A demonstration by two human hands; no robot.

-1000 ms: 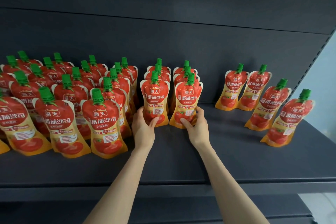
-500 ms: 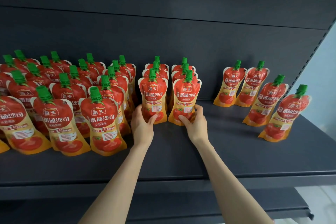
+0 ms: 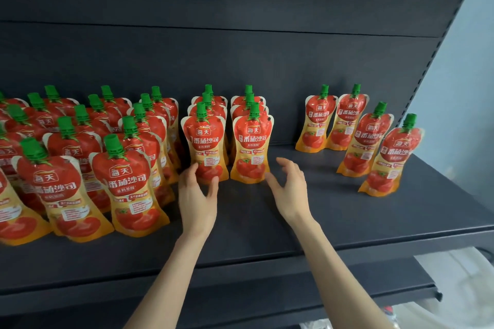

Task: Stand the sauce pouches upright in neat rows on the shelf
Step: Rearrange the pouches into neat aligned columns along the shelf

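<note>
Nearest to us, below and in front of the front middle pouch (image 3: 204, 141), we see a lower shelf (image 3: 240, 299) and two bare forearms reaching up over the dark shelf (image 3: 334, 211); the left hand (image 3: 197, 195) sits right at that pouch's base, fingers loosely spread, fingertips and thumb by its lower edge, curled round nothing that we can make out; whether they actually touch it we cannot tell; the right hand (image 3: 290, 189) hovers to the right of that pouch, open, fingers fanned apart and holding nothing, its thumb close to the bottom corner of the neighbour pouch (image 3: 251, 147); that neighbour stands upright just beside the front middle pouch, on its right; behind each of the two, more green-capped pouches line up in a column towards the back; to the left of the front middle pouch we see the crowded block of pouches (image 3: 128, 184), upright in several rows, the nearest ones closer to us than it; well to its right stand four separate pouches (image 3: 366, 139), leaning a little, in a loose line running from the back towards the shelf's front; beyond everything rises the dark back panel (image 3: 240, 61).
</note>
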